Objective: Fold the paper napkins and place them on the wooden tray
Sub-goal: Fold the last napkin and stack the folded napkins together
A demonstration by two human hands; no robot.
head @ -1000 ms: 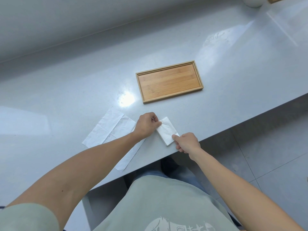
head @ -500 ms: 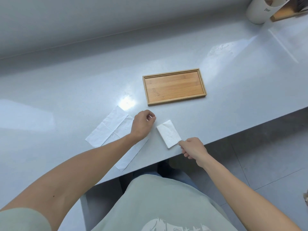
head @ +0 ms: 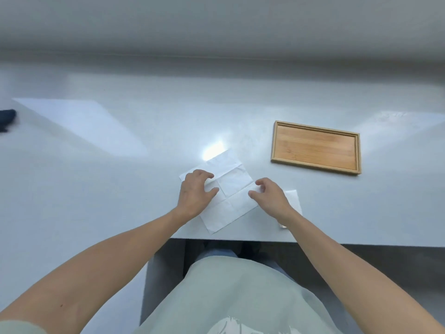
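On the pale grey counter point(head: 120, 189), smooth and glossy with a bright glare patch, most of the surface lies bare, with open room to the left and behind. Its front edge runs straight just below the work. The wooden tray point(head: 315, 126), a shallow rectangle with a raised rim and a banded grain, sits to the right, well apart from the hands and holding nothing. An unfolded napkin point(head: 231, 184), thin white paper marked by crease lines into squares, lies flat and skewed, one corner close to the counter's front edge. The left hand point(head: 195, 194) rests on its left part, fingers loosely spread and pressing down, not pinching. The right hand point(head: 272, 196) hovers at the napkin's right edge, fingers curled and parted, fingertips point(head: 251, 194) touching the paper, gripping nothing. A folded napkin point(head: 294, 198), small and white, lies under the right wrist, partly hidden. A dark object point(head: 6, 118) shows at the far left edge.
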